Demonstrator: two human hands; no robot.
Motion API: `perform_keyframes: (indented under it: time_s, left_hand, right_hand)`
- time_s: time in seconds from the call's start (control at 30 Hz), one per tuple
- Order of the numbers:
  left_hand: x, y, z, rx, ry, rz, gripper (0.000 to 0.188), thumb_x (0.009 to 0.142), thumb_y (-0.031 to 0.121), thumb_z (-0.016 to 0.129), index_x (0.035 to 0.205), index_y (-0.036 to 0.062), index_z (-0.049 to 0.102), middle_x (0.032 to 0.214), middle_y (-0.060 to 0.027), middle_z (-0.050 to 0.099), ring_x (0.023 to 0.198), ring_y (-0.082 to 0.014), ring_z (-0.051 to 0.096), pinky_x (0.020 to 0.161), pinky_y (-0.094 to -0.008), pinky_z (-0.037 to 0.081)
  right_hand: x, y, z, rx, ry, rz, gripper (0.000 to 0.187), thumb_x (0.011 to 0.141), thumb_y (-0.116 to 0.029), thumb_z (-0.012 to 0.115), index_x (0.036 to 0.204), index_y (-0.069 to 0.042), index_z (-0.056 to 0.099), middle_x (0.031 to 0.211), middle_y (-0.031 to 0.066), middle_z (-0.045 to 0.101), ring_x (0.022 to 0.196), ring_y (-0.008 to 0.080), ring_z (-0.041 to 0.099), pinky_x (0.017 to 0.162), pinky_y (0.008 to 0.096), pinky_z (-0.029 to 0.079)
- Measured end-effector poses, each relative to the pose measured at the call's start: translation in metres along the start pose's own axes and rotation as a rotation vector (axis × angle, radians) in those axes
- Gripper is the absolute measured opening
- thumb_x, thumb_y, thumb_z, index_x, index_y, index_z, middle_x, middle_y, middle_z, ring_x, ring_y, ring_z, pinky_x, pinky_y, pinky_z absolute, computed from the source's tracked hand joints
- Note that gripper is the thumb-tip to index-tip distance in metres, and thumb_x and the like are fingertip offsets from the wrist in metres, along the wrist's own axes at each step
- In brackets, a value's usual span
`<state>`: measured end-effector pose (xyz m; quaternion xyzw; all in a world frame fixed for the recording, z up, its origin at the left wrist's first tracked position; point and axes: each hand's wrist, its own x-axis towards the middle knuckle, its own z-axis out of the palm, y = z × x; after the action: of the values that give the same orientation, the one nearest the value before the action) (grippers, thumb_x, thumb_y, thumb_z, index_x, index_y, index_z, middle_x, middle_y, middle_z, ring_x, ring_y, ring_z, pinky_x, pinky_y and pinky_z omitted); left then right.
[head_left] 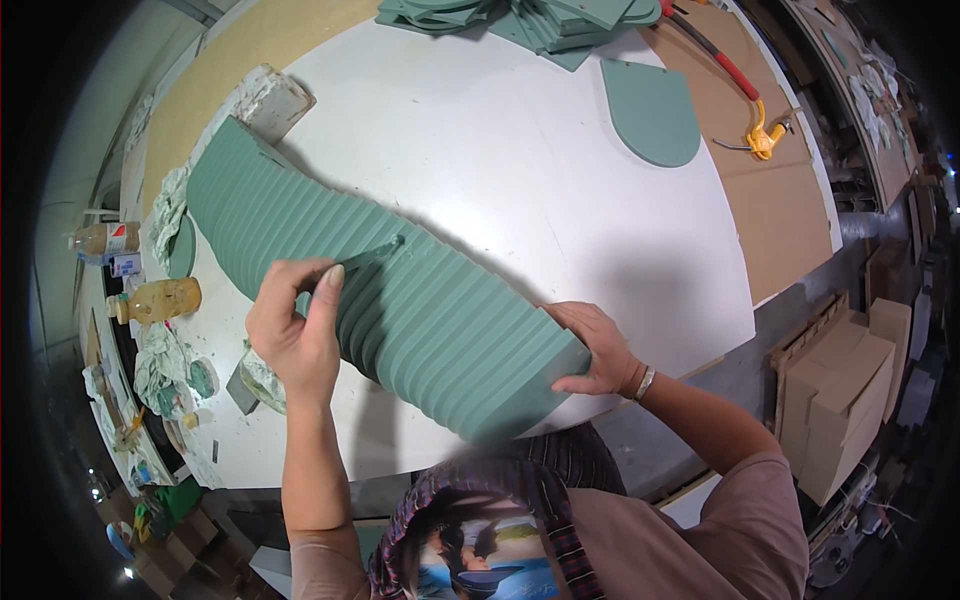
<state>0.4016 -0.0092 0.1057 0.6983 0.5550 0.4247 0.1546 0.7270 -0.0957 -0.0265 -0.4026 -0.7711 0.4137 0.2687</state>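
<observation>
So your left hand point(300, 325) has its thumb and fingertips pinched together on a thin tool point(368, 257), no gap to speak of, and the tool's tip is touching the ridged top of that long row of green panels point(440, 320). Can't tell exactly what sort of tool it is, your fingers hide a lot of it. The row runs right past those fingers, curving away up-left on one side and down-right to your other hand. Your right hand point(600, 352) is spread fairly wide around the end corner of the row, fingers along the far edge and thumb apart on the end panel. Up-left of your left fingers a scuffed whitish block point(285, 105) sits against the row's far end. Straight left of them you've got an amber bottle point(170, 299) lying on its side, and just below that a crumpled rag point(160, 362). Up and right of your right fingers a loose round-ended panel point(652, 112) lies flat on the white desk point(480, 130), a messy pile of panels point(545, 28) is farther up, and a yellow air gun point(765, 140) lies right of the loose one.
</observation>
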Motion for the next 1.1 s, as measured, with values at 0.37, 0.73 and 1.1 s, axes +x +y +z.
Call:
perform_keyframes:
  time_s: [0.37,0.73,1.1]
  left_hand:
    - [0.027,-0.023,-0.006,-0.329,-0.073,-0.351,0.009,0.088,0.003,0.072,0.092,-0.0027,0.066,0.078,0.0024,0.058,0.069,-0.0047,0.049,0.063,-0.0174,0.039]
    - [0.039,-0.026,-0.006,-0.304,-0.148,-0.281,0.008,0.086,0.0,0.072,0.091,-0.0027,0.066,0.08,0.002,0.058,0.07,-0.0048,0.049,0.063,-0.0177,0.038]
    - [0.04,-0.033,-0.002,-0.414,-0.149,-0.353,0.009,0.086,-0.001,0.071,0.092,-0.0037,0.065,0.08,0.0021,0.057,0.07,-0.005,0.048,0.064,-0.0179,0.038]
  right_hand:
    - [0.0,0.0,-0.001,0.001,0.011,-0.013,0.095,0.074,-0.057,0.073,0.144,-0.002,0.042,0.136,0.0187,0.054,0.122,0.0347,0.053,0.106,0.044,0.038]
    - [0.0,0.003,0.0,0.001,0.003,-0.027,0.097,0.075,-0.059,0.072,0.145,0.0,0.041,0.137,0.0193,0.054,0.125,0.0343,0.052,0.107,0.0442,0.038]
    - [0.0,0.002,0.0,0.005,0.017,-0.038,0.097,0.075,-0.06,0.072,0.145,-0.001,0.04,0.138,0.0182,0.054,0.125,0.0334,0.053,0.106,0.0439,0.038]
